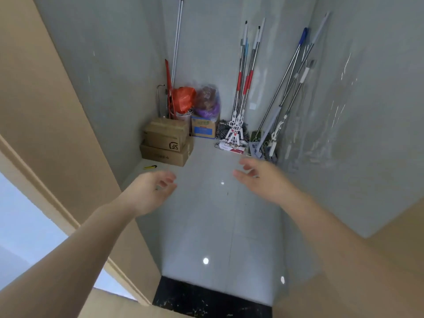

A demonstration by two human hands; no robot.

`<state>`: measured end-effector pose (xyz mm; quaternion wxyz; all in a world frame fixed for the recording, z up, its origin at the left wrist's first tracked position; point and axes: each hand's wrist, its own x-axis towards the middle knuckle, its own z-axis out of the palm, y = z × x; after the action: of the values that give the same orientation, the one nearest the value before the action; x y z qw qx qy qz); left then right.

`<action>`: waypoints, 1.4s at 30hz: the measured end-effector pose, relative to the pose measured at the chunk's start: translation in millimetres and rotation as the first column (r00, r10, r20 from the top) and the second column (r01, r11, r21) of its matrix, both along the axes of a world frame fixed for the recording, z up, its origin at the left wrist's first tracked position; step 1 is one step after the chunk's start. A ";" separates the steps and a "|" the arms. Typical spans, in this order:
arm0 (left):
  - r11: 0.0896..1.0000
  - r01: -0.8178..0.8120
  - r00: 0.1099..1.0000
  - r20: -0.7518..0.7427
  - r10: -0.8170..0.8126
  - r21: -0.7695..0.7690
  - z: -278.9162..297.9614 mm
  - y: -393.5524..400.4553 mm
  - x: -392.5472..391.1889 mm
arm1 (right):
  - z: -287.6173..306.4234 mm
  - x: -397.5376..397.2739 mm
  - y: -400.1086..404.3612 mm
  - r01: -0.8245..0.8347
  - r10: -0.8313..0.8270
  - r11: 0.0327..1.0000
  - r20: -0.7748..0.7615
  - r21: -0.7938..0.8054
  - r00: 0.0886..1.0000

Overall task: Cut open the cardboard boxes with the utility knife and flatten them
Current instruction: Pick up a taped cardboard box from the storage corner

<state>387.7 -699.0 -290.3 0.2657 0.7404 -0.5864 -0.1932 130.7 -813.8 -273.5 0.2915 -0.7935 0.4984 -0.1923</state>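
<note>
Tiled closet floor [213, 214] holds two stacked boxes [166, 143]; the knife [150, 167] lies just beside them. Left hand [149, 191] and right hand [259, 177] hover empty, fingers loose. Nothing begun, I judge: grasp the knife first.

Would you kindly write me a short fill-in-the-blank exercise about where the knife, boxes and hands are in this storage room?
1. The yellow utility knife lies on the ____ by the left wall.
2. Two brown cardboard boxes sit ____ one on the other.
3. The left hand and right hand both hold ____.
4. The mops lean against the ____.

Missing words: floor; stacked; nothing; wall
</note>
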 end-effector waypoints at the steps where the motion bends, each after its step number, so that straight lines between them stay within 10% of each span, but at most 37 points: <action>1: 1.000 0.007 1.000 -0.004 -0.007 0.014 -5.1 -16.8 8.4 | -8.6 2.2 -12.7 0.019 -0.020 0.999 0.003 0.026 1.000; 15: 0.991 0.089 0.992 -0.101 -0.079 0.101 -85.4 -285.8 3.0 | -140.4 -35.6 -238.4 0.171 -0.147 0.936 -0.100 0.308 0.984; 29: 0.953 -0.202 0.949 -0.195 0.247 0.226 -129.0 -441.0 36.8 | -105.9 61.1 -505.0 -0.176 0.204 0.955 -0.098 0.240 0.974; 42: 0.956 -0.230 0.899 -0.336 0.281 0.183 -154.7 -660.3 163.6 | -139.8 173.8 -684.4 -0.158 0.223 0.943 -0.203 0.293 0.953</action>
<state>551.3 -1359.4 -445.0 0.3389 0.7801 -0.4107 -0.3286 304.5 -1498.1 -413.3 0.3549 -0.8074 0.4714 0.0021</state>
